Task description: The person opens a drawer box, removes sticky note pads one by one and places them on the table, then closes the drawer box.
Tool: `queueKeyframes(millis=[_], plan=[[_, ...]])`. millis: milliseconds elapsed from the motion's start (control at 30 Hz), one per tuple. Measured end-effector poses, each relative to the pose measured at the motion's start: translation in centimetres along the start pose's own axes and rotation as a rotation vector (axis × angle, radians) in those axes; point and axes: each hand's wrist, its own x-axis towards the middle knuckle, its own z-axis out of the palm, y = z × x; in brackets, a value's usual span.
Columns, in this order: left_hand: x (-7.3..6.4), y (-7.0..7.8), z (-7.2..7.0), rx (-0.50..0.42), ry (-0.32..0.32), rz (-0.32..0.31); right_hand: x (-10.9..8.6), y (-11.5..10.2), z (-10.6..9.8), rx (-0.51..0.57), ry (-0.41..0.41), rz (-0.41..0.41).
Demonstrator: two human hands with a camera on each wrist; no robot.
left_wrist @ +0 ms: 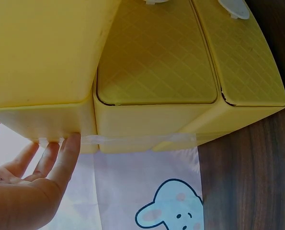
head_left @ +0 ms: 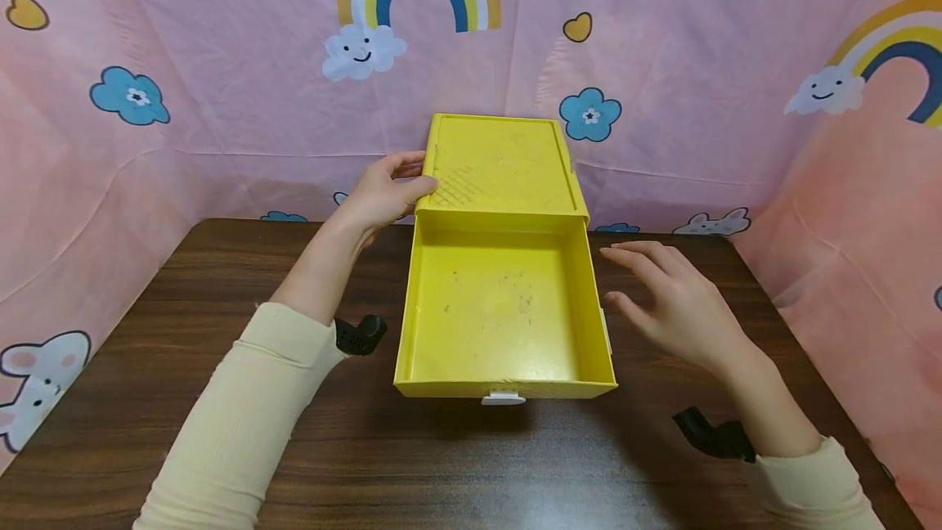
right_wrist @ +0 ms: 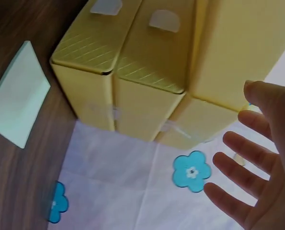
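A yellow plastic drawer cabinet (head_left: 500, 162) of stacked drawers stands at the back of the table. Its top drawer (head_left: 486, 309) is pulled far out toward me, with only small dark marks on its bottom and a white knob (head_left: 504, 398) on its front. My left hand (head_left: 386, 195) grips the cabinet's upper left edge, thumb on top and fingers (left_wrist: 49, 160) against the side. To the right of the drawer, my right hand (head_left: 670, 297) hovers apart from it, fingers spread and holding nothing. Lower drawers (left_wrist: 156, 57) show pushed in.
A pale flat piece (right_wrist: 20, 96) lies on the table near the cabinet's right front, mostly hidden under the drawer in the head view. The dark wooden table (head_left: 331, 448) meets a pink patterned cloth (head_left: 243, 88) at back and sides. Clear tape (left_wrist: 142, 139) runs along the cabinet's side.
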Motion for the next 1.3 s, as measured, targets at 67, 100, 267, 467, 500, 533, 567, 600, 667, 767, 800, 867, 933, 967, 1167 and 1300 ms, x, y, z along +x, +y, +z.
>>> queueKeyframes(millis=[67,100,267,467,500,533,567,600,667,767,800,867,933,967,1167,1300], plan=[[0.0,0.0,0.0,0.001,0.003,0.000,0.1,-0.3,-0.3,-0.003,0.018,-0.009],[0.0,-0.1,0.0,0.002,0.004,0.000,0.1,-0.5,-0.5,-0.003,0.028,-0.015],[0.0,-0.1,-0.1,0.010,0.002,-0.002,0.3,-1.5,-1.3,0.016,0.092,-0.062],[0.0,-0.1,-0.1,0.017,0.001,-0.002,0.6,-3.3,-2.3,0.048,0.138,-0.112],[0.0,-0.1,-0.1,0.019,0.002,-0.002,0.6,-3.6,-2.5,0.048,0.135,-0.115],[0.0,-0.1,-0.1,0.020,0.002,-0.003,0.6,-3.9,-2.7,0.045,0.131,-0.117],[0.0,-0.1,-0.1,0.023,0.006,-0.005,0.7,-4.2,-2.8,0.047,0.132,-0.120],[0.0,-0.1,-0.1,0.028,0.008,-0.006,0.7,-4.5,-3.0,0.045,0.131,-0.123],[0.0,-0.1,-0.1,0.033,0.008,-0.008,0.7,-5.1,-3.3,0.040,0.131,-0.131],[0.0,0.0,-0.1,0.037,0.007,-0.008,0.8,-5.8,-3.7,0.052,0.152,-0.164],[0.0,0.0,-0.1,0.034,0.005,-0.007,0.8,-6.1,-3.8,0.057,0.156,-0.176],[0.0,0.0,-0.1,0.030,0.004,-0.006,0.8,-6.6,-4.0,0.067,0.164,-0.202],[-0.1,0.0,-0.1,0.027,0.002,-0.003,0.9,-7.0,-4.2,0.076,0.166,-0.222],[-0.1,0.0,-0.1,0.019,0.001,-0.003,0.9,-7.3,-4.3,0.081,0.168,-0.233],[0.0,0.0,0.0,-0.013,-0.003,-0.003,1.0,-8.8,-4.4,0.115,0.192,-0.305],[0.0,0.0,0.1,-0.011,-0.004,-0.004,1.0,-9.6,-4.3,0.118,0.194,-0.327]])
